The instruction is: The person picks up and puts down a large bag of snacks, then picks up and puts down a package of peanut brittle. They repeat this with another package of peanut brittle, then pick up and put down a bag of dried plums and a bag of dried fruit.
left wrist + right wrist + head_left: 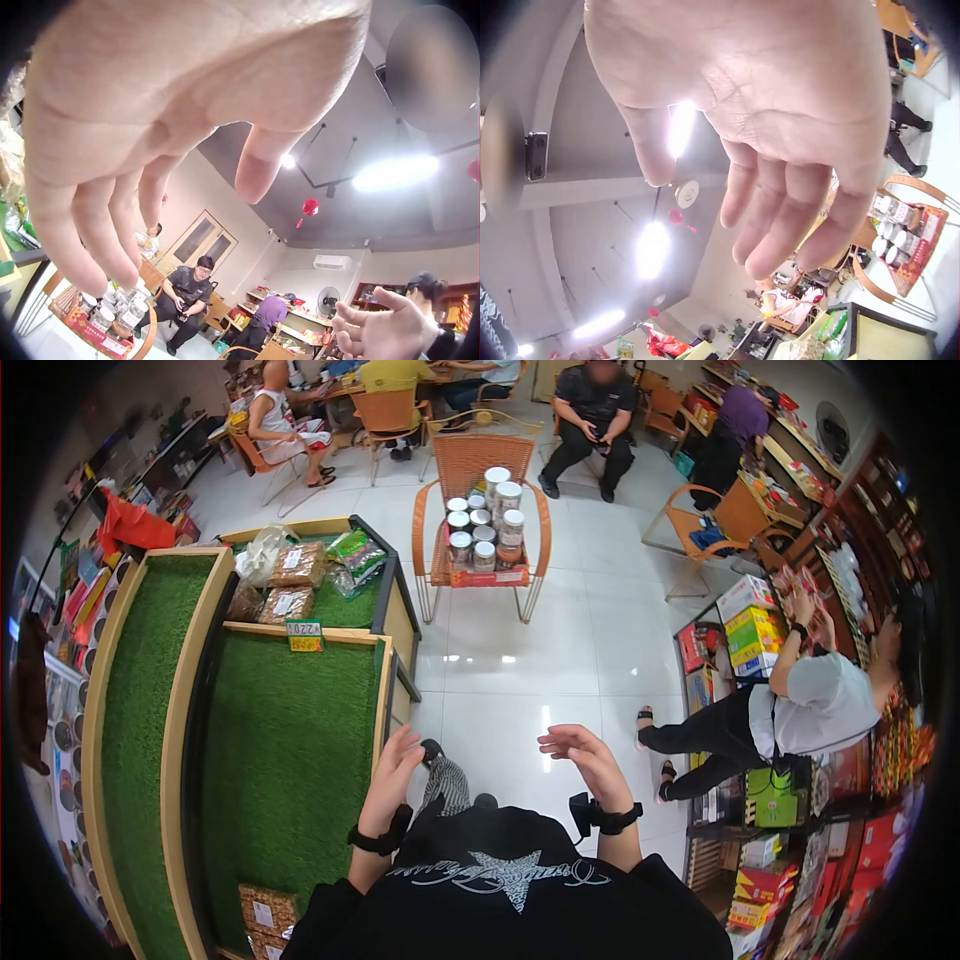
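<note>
My left hand and right hand are raised apart in front of my black shirt, fingers relaxed and slightly bent. Neither holds anything. In the left wrist view the left palm fills the top, with the right hand at lower right. The right palm is bare in the right wrist view. Nearest the left hand is a display stand lined with green turf. Ahead, a rattan chair carries several lidded jars in a red box.
Bagged goods and a price sign sit on the stand's far section; more packs lie near me. At right a person stands by stocked shelves. Another person sits beyond the chair. Tiled floor lies between.
</note>
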`<state>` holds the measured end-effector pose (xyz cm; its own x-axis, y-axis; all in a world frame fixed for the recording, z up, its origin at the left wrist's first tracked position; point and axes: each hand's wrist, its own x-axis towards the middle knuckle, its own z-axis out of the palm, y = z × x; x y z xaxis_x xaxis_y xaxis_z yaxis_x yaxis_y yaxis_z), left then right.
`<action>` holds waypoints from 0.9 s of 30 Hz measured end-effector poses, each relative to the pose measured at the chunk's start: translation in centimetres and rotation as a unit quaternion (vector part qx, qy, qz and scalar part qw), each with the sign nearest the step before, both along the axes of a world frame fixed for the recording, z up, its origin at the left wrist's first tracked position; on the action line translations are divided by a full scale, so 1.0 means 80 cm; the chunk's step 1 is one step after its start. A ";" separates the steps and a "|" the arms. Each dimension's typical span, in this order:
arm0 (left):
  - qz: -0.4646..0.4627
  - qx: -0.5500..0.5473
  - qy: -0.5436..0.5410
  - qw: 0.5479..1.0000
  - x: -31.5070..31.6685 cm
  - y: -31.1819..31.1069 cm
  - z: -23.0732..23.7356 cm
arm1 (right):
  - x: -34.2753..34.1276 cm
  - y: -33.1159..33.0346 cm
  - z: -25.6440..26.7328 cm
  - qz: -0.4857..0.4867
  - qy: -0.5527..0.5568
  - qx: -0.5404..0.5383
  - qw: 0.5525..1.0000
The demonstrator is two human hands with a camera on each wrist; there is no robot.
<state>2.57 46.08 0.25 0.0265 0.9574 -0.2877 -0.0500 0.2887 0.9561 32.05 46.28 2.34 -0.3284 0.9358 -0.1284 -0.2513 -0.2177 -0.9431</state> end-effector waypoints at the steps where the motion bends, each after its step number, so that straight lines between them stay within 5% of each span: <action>1: 0.008 0.002 0.000 1.000 -0.005 0.011 -0.006 | -0.003 0.013 0.001 -0.002 -0.005 0.004 1.000; 14: 0.086 0.076 -0.006 0.993 -0.118 0.185 0.018 | -0.118 0.248 0.021 0.058 -0.200 0.090 0.974; 27: 0.208 0.005 -0.038 0.977 -0.190 0.212 -0.006 | -0.253 0.384 -0.010 0.245 -0.158 0.050 0.955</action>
